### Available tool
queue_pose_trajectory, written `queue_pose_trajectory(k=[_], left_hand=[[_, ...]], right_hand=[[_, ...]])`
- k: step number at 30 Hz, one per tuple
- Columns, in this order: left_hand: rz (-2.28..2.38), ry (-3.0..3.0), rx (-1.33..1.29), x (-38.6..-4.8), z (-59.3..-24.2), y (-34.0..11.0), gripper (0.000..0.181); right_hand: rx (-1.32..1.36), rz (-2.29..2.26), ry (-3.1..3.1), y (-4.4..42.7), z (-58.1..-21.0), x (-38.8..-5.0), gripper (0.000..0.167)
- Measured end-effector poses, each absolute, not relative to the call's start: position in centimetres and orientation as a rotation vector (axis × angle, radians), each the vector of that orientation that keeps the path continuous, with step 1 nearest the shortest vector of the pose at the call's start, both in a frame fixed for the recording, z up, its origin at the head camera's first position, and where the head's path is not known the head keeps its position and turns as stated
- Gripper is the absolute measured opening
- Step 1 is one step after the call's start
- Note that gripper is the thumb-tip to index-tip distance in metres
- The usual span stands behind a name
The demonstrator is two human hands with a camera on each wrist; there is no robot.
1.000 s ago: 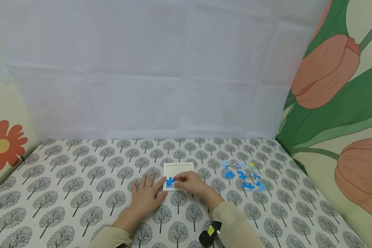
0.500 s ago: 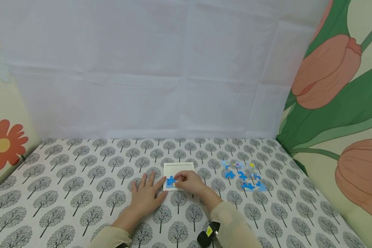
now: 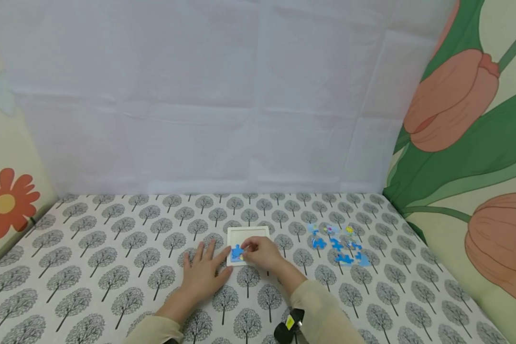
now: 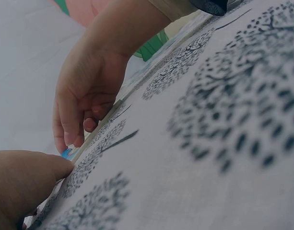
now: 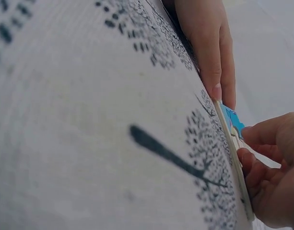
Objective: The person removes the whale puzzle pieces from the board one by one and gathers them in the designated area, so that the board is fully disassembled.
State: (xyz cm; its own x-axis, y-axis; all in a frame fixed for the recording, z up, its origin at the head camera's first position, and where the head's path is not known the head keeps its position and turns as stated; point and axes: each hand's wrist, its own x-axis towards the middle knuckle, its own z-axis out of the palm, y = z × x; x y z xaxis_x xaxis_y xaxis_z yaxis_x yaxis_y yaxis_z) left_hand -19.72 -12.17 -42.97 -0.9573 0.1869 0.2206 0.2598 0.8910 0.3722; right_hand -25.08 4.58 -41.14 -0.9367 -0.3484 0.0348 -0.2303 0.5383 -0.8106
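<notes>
A blue jigsaw puzzle piece (image 3: 237,252) lies in the lower left corner of a small white puzzle frame (image 3: 265,232). My right hand (image 3: 262,253) reaches over the frame and pinches the piece's right side with curled fingers. The right wrist view shows the blue piece (image 5: 231,120) beside my right hand's fingertips, close to the frame's edge (image 5: 233,155). My left hand (image 3: 202,274) lies with fingers spread on the cloth, its index fingertip touching the frame's left edge. In the left wrist view, most of the piece is hidden behind the hands.
Several loose blue, light blue and yellow puzzle pieces (image 3: 337,244) lie scattered right of the frame. A white cloth with a tree print (image 3: 124,298) covers the table. Behind it hangs a white sheet (image 3: 198,95); flowered panels stand at both sides.
The puzzle piece has turned slightly and shifted a little inside the frame's corner, with my right hand's fingers moving slightly right. My left hand has stayed in place.
</notes>
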Motion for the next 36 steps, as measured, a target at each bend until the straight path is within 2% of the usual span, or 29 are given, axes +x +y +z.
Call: queue_pose_trajectory(k=[36], left_hand=[[-0.616,-2.880,-0.343,-19.64,-43.00,-12.14,0.050]], right_hand=[[-0.458,-1.511,2.638,3.68,-41.92,-25.24,0.005]])
